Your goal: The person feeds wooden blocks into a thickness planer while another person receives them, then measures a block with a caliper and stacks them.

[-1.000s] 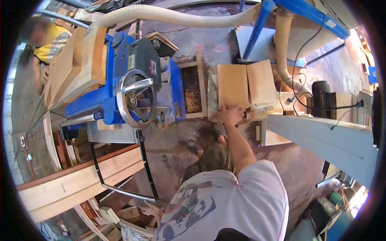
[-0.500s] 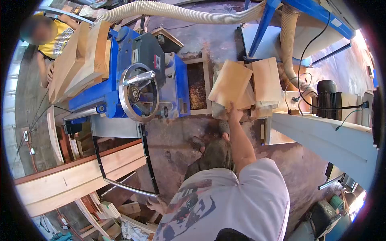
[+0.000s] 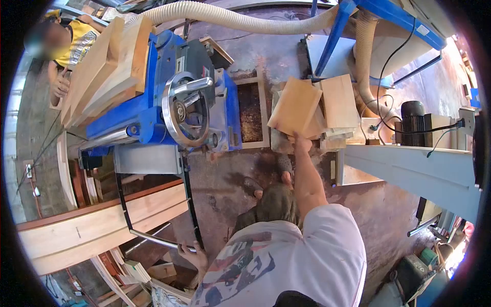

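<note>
My right hand reaches forward to a light wooden board, its thumb over the near edge and the other fingers hidden beneath. That board lies tilted on top of a stack, beside a second pile topped by another pale board. Down at the left, my left hand has its fingers apart at the round metal bar of a black-framed stand, fingertips overlapping the bar.
A blue planer machine with a chrome handwheel stands ahead left, thick boards on its table. A person in yellow is behind them. A ribbed hose crosses the top; a white beam extends at right.
My left hand has risen to the metal bar, fingers spreading. The board at my right hand has turned slightly. The other person's hand has moved on the thick boards' side.
</note>
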Motion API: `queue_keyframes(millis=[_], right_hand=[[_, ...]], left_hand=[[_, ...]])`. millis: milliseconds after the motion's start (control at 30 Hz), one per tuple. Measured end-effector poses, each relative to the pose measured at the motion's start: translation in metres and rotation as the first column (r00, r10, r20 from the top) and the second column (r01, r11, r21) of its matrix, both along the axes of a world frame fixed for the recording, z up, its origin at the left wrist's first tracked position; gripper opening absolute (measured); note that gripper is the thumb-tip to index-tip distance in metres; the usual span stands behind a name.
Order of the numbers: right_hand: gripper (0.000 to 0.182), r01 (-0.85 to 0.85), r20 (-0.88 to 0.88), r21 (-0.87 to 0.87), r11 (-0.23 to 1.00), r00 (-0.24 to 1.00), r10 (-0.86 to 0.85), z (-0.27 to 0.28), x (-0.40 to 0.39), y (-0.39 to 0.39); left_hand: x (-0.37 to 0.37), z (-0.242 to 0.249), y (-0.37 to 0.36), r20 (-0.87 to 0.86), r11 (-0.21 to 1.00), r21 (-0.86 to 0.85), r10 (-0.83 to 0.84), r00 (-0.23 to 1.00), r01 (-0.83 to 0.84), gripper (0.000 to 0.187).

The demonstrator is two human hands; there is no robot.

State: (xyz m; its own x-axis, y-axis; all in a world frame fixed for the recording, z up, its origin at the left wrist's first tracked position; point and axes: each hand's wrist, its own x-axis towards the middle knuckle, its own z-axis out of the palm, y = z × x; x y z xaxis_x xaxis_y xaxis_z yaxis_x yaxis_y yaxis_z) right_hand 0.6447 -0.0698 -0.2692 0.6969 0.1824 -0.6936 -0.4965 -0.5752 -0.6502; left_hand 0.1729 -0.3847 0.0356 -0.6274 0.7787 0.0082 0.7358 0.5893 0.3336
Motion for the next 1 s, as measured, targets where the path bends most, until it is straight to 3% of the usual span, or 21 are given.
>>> queue_keyframes(millis=[100,200,267,300,333,400,467,533,600,633,667,700,733,767,800,833,900,933,1000], right_hand=[[0.058,-0.086,-0.024,-0.029,0.996,0.996,0.086,-0.036,0.006,-0.009],[0.065,-0.201,0.155,-0.162,0.966,0.962,0.226,-0.033,0.011,-0.008],[0.087,-0.333,0.501,-0.028,0.943,0.811,0.301,-0.006,0.011,-0.007],[0.097,-0.345,0.448,-0.344,0.873,0.757,0.475,0.021,0.008,0.006],[0.107,-0.335,0.345,-0.620,0.709,0.696,0.630,0.044,0.001,0.023],[0.115,-0.482,0.181,-0.636,0.603,0.666,0.724,0.055,-0.005,0.040],[0.104,-0.367,0.268,-0.685,0.630,0.677,0.685,0.071,-0.034,0.042],[0.104,-0.636,0.079,-0.585,0.504,0.573,0.815,0.087,-0.044,0.039],[0.097,-0.645,0.162,-0.335,0.686,0.678,0.717,0.065,-0.052,0.026],[0.091,-0.494,0.262,-0.102,0.863,0.824,0.503,0.024,-0.074,0.015],[0.085,-0.300,0.287,0.153,0.941,0.925,0.249,-0.002,-0.089,0.011],[0.081,-0.084,-0.020,0.303,0.949,0.995,0.095,-0.008,-0.087,0.014],[0.077,0.167,-0.348,0.365,0.916,0.937,-0.032,-0.013,-0.080,0.020],[0.073,0.416,-0.643,0.330,0.847,0.756,-0.120,-0.015,-0.079,0.026],[0.064,0.562,-0.776,0.464,0.685,0.631,0.008,0.015,-0.080,0.028],[0.063,0.561,-0.767,0.489,0.667,0.642,0.022,0.002,-0.081,0.031],[0.061,0.549,-0.736,0.545,0.634,0.675,0.048,-0.027,-0.072,0.027],[0.056,0.538,-0.754,0.538,0.649,0.652,0.084,-0.016,-0.070,0.026],[0.045,0.464,-0.685,0.514,0.721,0.729,0.019,0.021,-0.061,0.017]], left_hand=[[-0.017,0.002,-0.006,0.081,0.996,0.092,-0.007,0.997,0.000,0.051],[-0.022,0.006,-0.006,0.097,0.994,0.102,-0.042,0.994,0.032,0.051],[-0.026,0.007,-0.007,0.092,0.993,0.116,-0.037,0.995,0.026,0.049],[-0.031,0.003,-0.010,0.100,0.990,0.140,-0.022,0.995,0.008,0.047],[-0.036,0.003,-0.010,0.101,0.986,0.167,-0.002,0.995,-0.015,0.046],[-0.011,0.037,0.015,0.003,0.987,0.150,-0.063,0.998,0.061,0.042],[0.005,0.052,0.026,-0.057,0.985,0.135,-0.105,0.993,0.112,0.039],[0.006,0.055,0.037,-0.075,0.972,0.154,-0.165,0.983,0.175,0.036],[0.011,0.061,0.043,-0.042,0.975,0.182,-0.119,0.992,0.125,0.034],[0.014,0.063,0.044,-0.027,0.976,0.194,-0.094,0.995,0.098,0.033],[0.014,0.062,0.042,-0.009,0.978,0.195,-0.070,0.998,0.070,0.033],[0.012,0.061,0.038,0.003,0.980,0.197,-0.042,0.999,0.041,0.032],[0.011,0.060,0.034,0.012,0.980,0.196,-0.015,1.000,0.013,0.032],[0.011,0.059,0.029,0.015,0.978,0.210,-0.010,1.000,0.007,0.031],[0.012,0.058,0.026,0.020,0.974,0.226,-0.006,1.000,0.001,0.029],[0.012,0.057,0.024,0.026,0.969,0.246,-0.002,1.000,-0.005,0.028],[0.024,0.059,0.025,0.215,0.942,0.309,0.066,0.974,-0.132,0.026],[0.031,0.058,0.026,0.318,0.921,0.333,0.090,0.944,-0.200,0.025],[0.040,0.055,0.027,0.430,0.917,0.286,0.135,0.893,-0.277,0.025]])
